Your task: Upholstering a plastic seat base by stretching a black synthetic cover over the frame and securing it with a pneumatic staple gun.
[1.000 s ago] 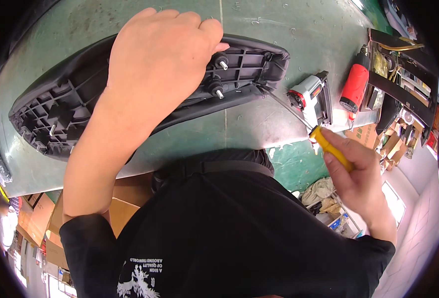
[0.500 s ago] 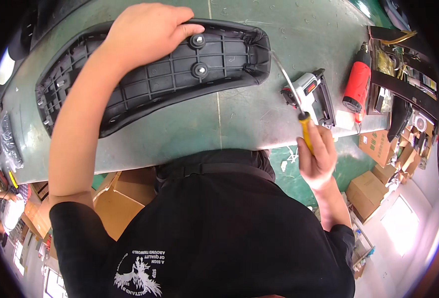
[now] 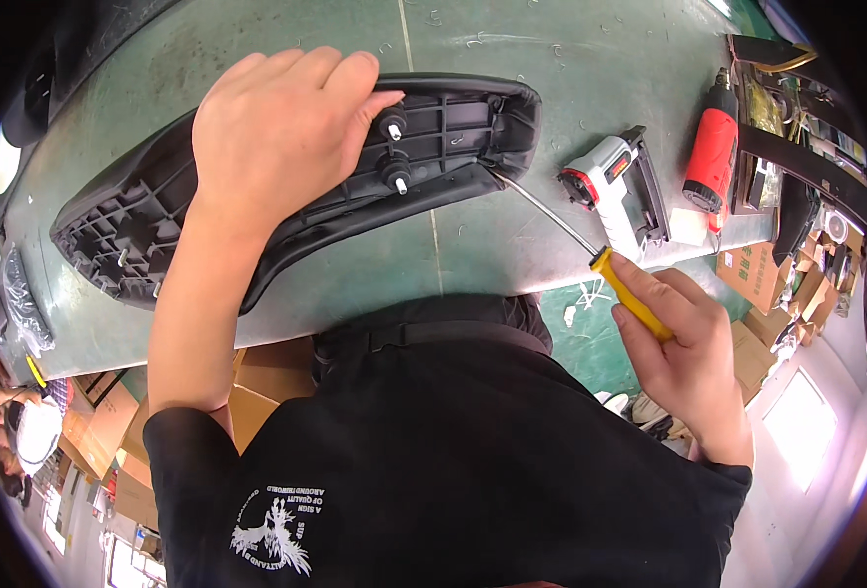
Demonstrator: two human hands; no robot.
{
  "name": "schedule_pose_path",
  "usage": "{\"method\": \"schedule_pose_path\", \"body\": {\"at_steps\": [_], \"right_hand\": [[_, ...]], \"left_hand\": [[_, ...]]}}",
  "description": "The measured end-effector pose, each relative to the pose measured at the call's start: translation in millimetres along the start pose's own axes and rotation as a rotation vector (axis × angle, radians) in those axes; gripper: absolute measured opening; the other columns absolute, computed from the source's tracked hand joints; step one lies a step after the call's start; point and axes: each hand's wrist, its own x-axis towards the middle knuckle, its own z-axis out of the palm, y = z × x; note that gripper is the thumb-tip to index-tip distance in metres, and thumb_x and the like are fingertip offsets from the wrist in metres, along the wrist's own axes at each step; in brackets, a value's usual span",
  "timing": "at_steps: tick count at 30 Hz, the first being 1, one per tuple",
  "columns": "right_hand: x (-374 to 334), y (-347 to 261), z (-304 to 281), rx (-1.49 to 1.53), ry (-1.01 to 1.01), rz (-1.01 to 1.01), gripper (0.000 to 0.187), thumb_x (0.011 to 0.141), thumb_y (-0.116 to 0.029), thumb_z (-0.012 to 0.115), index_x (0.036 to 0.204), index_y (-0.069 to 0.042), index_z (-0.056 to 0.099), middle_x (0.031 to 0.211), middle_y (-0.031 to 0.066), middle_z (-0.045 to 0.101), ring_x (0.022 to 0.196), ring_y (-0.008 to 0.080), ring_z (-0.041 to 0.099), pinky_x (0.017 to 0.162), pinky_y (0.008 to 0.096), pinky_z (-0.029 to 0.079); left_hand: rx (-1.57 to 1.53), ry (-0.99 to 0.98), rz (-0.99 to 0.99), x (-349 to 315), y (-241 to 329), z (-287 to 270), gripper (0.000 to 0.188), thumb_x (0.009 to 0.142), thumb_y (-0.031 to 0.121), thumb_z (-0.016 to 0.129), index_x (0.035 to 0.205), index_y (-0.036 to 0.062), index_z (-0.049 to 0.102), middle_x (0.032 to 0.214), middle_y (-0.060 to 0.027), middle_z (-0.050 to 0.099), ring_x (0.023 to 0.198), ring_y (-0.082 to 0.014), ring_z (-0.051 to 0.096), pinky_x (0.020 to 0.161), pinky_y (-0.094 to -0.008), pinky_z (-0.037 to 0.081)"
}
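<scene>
A long black padded seat [image 3: 458,118], probably a motorcycle seat, is underside up on the green table, its ribbed plastic base facing me. My left hand [image 3: 281,127] grips its far edge, fingers curled over the rim and thumb on the underside. Beside the thumb, two round black rubber mounts [image 3: 395,174] with pale studs stick out. In my right hand [image 3: 688,338] is a screwdriver [image 3: 639,294] with a yellow handle and a thin metal shaft. Its tip meets the cover's folded edge at the seat's near right corner; how deep it sits is hidden.
A silver-and-black staple gun [image 3: 610,181] lies right of the seat, with a red heat gun [image 3: 711,152] beyond it. Black shelving [image 3: 801,171] borders the table's right side. Loose staples dot the green tabletop [image 3: 590,59]. Cardboard boxes [image 3: 752,358] stand below.
The seat has tilted up toward me, my left hand moving nearer with it. My right hand came closer and rightward, and the screwdriver tip shifted from the right end to the near corner.
</scene>
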Motion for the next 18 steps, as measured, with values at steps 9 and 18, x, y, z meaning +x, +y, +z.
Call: {"method": "schedule_pose_path", "body": {"at_steps": [9, 18], "right_hand": [[20, -24, -12, -0.112, -0.041, 0.028, 0.049, 0.086, 0.006, 0.077, 0.134, -0.004, 0.073, 0.084, 0.0147, 0.065, 0.065, 0.028, 0.063, 0.062, 0.036, 0.05], [40, -24, -32, -0.022, -0.151, 0.102, 0.05, 0.086, 0.007, 0.076, 0.135, -0.004, 0.073, 0.082, 0.0134, 0.064, 0.066, 0.0247, 0.062, 0.064, 0.0341, 0.049]], "left_hand": [[-0.078, 0.001, -0.041, -5, -1, 3, 0.027, 0.085, 0.035, 0.081, 0.087, 0.016, 0.063, 0.072, 0.0021, 0.056, 0.066, -0.0183, 0.059, 0.062, -0.0335, 0.046], [-0.151, -0.08, -0.056, -3, -10, 6, 0.026, 0.086, 0.032, 0.082, 0.094, 0.0146, 0.065, 0.074, 0.0008, 0.057, 0.067, -0.0202, 0.059, 0.061, -0.0348, 0.046]]}}
